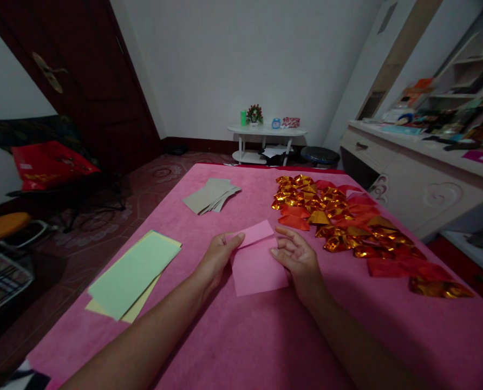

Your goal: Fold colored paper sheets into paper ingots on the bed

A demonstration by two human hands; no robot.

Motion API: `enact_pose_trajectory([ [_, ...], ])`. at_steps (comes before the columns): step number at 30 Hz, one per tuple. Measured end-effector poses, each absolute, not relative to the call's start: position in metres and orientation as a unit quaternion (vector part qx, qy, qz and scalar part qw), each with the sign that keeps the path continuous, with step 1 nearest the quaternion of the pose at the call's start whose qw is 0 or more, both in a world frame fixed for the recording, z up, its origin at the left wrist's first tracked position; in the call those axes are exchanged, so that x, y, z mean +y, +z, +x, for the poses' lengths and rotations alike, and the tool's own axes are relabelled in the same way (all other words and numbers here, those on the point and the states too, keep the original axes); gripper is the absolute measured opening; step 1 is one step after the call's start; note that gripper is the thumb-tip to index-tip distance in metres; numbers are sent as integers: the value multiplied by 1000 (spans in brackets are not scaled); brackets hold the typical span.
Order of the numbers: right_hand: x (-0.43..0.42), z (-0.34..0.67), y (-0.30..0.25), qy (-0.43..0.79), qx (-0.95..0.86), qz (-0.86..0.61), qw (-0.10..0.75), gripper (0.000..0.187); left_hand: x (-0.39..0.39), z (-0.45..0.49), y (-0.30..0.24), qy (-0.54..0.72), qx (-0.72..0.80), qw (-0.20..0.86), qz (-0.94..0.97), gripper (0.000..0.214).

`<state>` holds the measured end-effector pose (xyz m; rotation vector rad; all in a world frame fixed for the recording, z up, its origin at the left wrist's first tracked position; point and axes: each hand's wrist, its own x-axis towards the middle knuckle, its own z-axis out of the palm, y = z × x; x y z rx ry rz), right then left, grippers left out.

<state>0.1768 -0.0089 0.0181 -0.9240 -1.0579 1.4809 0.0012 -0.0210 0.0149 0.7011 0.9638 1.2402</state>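
Observation:
A pink sheet of paper (258,265) lies on the pink tablecloth (266,336) in front of me, its far corner folded over. My left hand (217,257) pinches the sheet's left edge near the fold. Fingers of my right hand (300,260) are curled and rest on the right edge of the same sheet. Both forearms reach in from the bottom of the view.
A stack of pale green and yellow sheets (134,276) lies at the left. Grey-beige folded papers (211,196) sit farther back. Several gold and red foil folded pieces (347,222) spread along the right. A white side table (266,142) and a white dresser (420,173) stand beyond.

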Motion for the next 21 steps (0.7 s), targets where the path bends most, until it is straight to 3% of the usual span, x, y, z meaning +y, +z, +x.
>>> enact_pose_trajectory([
  [6, -9, 177, 18, 621, -449, -384, 515, 50, -21, 1, 18, 565, 426, 638, 305, 34],
  [13, -6, 179, 13, 636, -455, -380, 494, 51, -20, 2, 19, 562, 449, 624, 305, 46],
  [21, -6, 181, 14, 631, -447, -386, 502, 44, -22, 1, 17, 539, 426, 649, 326, 36],
])
